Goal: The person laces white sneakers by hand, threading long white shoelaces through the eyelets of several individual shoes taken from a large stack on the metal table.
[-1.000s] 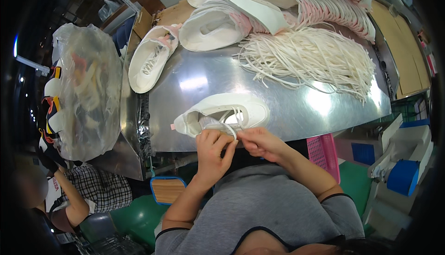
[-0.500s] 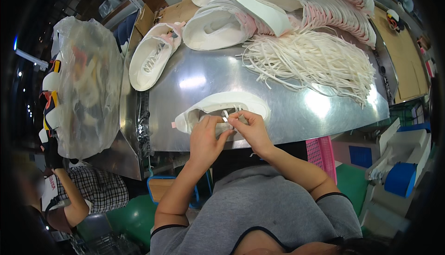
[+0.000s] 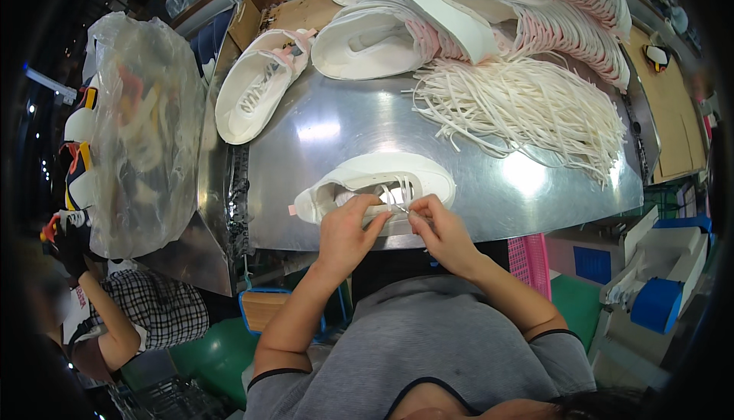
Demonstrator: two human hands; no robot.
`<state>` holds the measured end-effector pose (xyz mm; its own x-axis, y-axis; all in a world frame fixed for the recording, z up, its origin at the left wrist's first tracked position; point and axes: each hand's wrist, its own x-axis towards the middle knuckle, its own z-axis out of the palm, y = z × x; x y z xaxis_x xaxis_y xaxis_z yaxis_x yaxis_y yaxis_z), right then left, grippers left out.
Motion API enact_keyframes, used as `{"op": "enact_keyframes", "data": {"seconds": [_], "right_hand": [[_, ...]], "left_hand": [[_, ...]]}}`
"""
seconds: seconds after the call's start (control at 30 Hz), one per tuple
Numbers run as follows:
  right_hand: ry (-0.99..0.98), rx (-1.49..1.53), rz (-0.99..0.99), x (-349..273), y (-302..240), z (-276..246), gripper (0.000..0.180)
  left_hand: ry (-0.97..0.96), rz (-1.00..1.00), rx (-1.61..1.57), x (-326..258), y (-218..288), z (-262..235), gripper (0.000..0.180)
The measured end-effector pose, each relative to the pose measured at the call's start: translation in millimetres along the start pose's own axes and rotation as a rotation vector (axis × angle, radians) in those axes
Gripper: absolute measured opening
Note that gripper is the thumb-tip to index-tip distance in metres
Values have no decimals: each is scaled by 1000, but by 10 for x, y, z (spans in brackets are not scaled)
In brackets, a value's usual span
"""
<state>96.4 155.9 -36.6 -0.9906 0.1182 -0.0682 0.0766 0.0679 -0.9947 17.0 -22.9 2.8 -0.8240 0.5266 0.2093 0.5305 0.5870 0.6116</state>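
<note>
Where the metal table ends at its near edge, two hands work side by side on one white shoe. The left hand rests on the shoe's near side with its fingers curled against the upper, and the right hand pinches a thin white lace between thumb and forefinger; the fingertips of both hands nearly meet over the lace holes. This shoe lies on its side with its long axis running left to right, the heel end with a small pink tag to the left and the rounded toe to the right, its opening turned toward the person.

Farther back and to the left, a second white shoe lies at a slant, its long axis running from near left to far right, with pink at its far end. To the right of it, well apart from the hands, a loose heap of white laces spreads over the table, too many to count. Beyond them, at the far edge, stacks of white and pink shoe uppers lie packed together; their number cannot be told. Off the table's left side stands one clear plastic bag holding coloured pieces.
</note>
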Motion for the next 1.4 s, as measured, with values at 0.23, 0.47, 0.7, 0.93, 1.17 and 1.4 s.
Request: {"op": "enact_keyframes", "data": {"seconds": [0.23,0.47,0.7,0.93,1.17,1.4], "right_hand": [[-6,-280,-111,31,-85,-133,13],[-184,-500,-141,138,-17,-15,11],[-170,-471,-178,256,152,-88,38],[12,-344,-345,60,-282,-494,20],[-332,-768,-287,368,-517,-237,19],[-181,-454,-383,313,-593,-165,19]], "left_hand": [[-30,-20,-43,71,18,31,23],[-26,46,-158,-266,-236,119,15],[-6,141,-164,-205,-101,297,22],[92,446,4,-183,-153,233,15],[114,468,124,-329,-63,81,14],[75,559,131,-253,-104,99,15]]}}
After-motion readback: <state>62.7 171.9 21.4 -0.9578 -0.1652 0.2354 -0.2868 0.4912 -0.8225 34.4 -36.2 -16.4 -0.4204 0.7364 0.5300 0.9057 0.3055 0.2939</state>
